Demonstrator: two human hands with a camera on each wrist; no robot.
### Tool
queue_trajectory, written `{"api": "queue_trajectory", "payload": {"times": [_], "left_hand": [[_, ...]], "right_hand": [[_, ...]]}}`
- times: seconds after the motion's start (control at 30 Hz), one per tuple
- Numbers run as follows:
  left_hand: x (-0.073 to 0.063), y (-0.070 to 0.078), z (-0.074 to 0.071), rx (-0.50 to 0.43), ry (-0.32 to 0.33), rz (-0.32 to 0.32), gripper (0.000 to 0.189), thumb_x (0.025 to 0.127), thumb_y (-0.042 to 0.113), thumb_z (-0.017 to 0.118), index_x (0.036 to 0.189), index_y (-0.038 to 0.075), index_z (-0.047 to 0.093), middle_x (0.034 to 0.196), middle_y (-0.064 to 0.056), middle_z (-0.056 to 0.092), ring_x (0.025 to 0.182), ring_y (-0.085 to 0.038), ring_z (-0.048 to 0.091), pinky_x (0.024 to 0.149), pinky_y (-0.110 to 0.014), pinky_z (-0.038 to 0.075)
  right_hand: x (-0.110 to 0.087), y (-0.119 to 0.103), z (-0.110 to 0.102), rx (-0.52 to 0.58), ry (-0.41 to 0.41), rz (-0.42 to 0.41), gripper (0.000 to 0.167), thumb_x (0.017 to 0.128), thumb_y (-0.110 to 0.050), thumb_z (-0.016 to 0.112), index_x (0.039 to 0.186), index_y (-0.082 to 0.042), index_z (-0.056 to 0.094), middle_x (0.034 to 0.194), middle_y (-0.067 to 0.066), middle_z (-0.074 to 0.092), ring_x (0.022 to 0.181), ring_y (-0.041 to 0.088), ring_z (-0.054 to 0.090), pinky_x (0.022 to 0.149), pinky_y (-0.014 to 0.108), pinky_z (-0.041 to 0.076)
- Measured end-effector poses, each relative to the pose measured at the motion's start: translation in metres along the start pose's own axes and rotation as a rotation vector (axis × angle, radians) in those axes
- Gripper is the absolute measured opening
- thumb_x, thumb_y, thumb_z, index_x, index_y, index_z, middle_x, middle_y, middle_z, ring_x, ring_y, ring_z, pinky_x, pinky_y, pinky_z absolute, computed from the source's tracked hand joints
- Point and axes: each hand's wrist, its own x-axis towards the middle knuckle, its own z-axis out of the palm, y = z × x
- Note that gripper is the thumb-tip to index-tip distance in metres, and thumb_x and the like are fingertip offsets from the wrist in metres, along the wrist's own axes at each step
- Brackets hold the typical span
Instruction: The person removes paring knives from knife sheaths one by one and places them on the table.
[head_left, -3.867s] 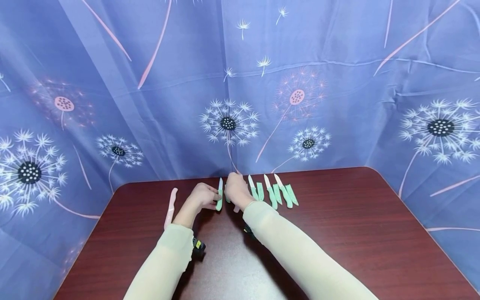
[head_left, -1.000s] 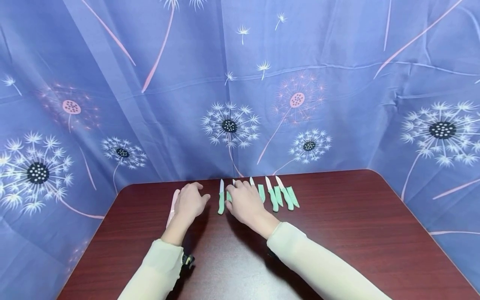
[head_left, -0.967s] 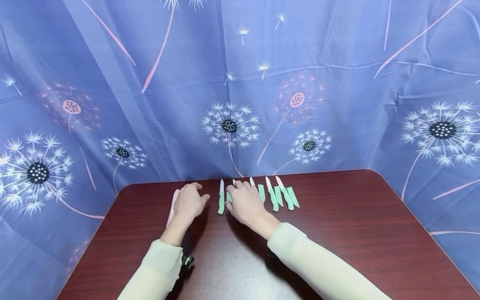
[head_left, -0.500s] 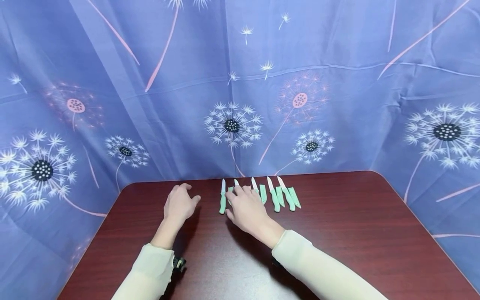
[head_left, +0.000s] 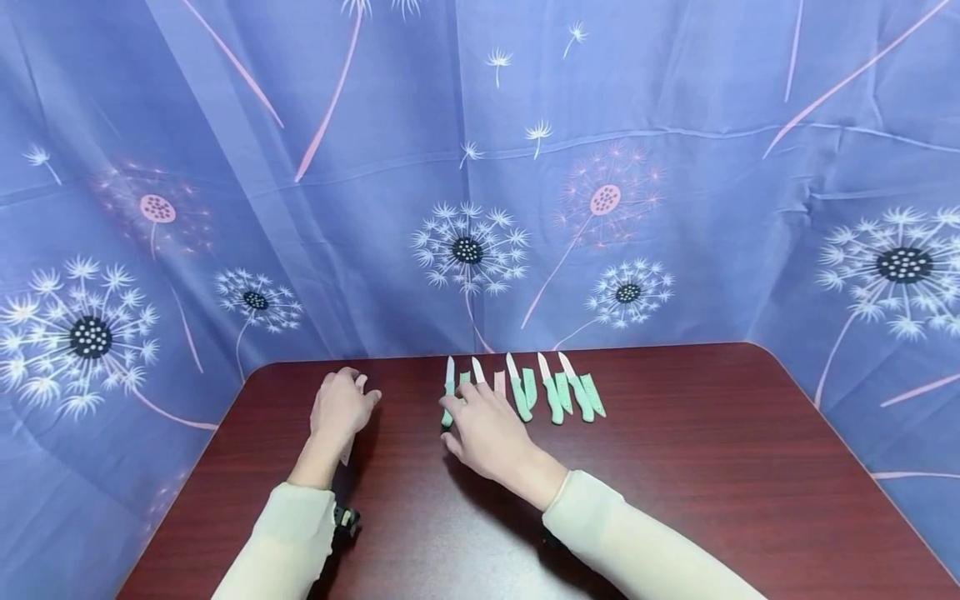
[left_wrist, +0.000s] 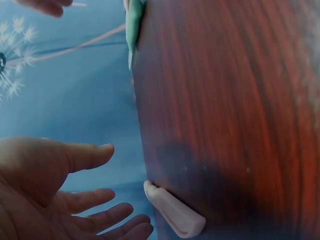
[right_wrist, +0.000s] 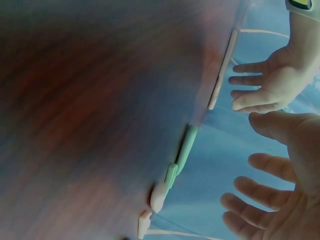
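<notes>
My left hand (head_left: pixel 337 412) hovers, fingers apart, over a pink knife in its sheath (left_wrist: pixel 177 212) at the table's left; the left wrist view shows them apart. In the head view the hand covers most of that knife. My right hand (head_left: pixel 491 433) is held with loose fingers over the left part of a row of knives, holding nothing in the right wrist view. Beneath its fingers lie a green-handled knife (head_left: pixel 450 375) with a green sheath (head_left: pixel 465 377) and a white-bladed knife (head_left: pixel 477 368) whose pink handle (right_wrist: pixel 158 197) is hidden in the head view. A pink sheath (head_left: pixel 499 382) lies beside that.
Rightward in the row are more green knives, one (head_left: pixel 517 387) with its sheath (head_left: pixel 530 387), another (head_left: pixel 551 392), and the last (head_left: pixel 576 387) with a green sheath (head_left: pixel 592 394). The brown table (head_left: pixel 712 467) ends at a blue dandelion-print curtain (head_left: pixel 360 250).
My left hand has let go of a green knife and moved left over the pink one. After working within the row, my right hand has drawn back slightly, its fingers loosened.
</notes>
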Motion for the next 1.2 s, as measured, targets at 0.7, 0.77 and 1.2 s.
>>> {"api": "queue_trajectory", "payload": {"times": [0.7,0.77,1.2], "left_hand": [[0.033,-0.01,0.006,0.065,-0.061,-0.127,0.037,0.098,0.024,0.072,0.116,-0.009,0.071,0.127,-0.037,0.064,0.113,-0.053,0.066,0.089,-0.061,0.056],[0.036,-0.01,0.008,0.07,-0.064,-0.132,0.036,0.098,0.023,0.071,0.116,-0.008,0.071,0.128,-0.037,0.063,0.113,-0.054,0.065,0.089,-0.061,0.056],[0.044,-0.01,0.011,0.07,-0.097,-0.108,0.035,0.106,0.022,0.057,0.113,-0.009,0.072,0.125,-0.037,0.064,0.112,-0.05,0.067,0.092,-0.057,0.057]], "right_hand": [[0.005,-0.021,0.0,0.053,-0.069,0.001,0.046,0.095,-0.038,0.079,0.134,-0.015,0.069,0.123,0.005,0.066,0.112,0.027,0.063,0.092,0.039,0.056],[0.006,-0.022,0.0,0.062,-0.075,0.008,0.046,0.095,-0.038,0.079,0.134,-0.015,0.069,0.123,0.004,0.066,0.112,0.026,0.064,0.092,0.039,0.057],[0.031,-0.025,0.012,0.6,-0.261,0.177,0.049,0.096,-0.035,0.078,0.135,-0.007,0.067,0.127,0.008,0.071,0.116,0.02,0.067,0.099,0.034,0.054]]}}
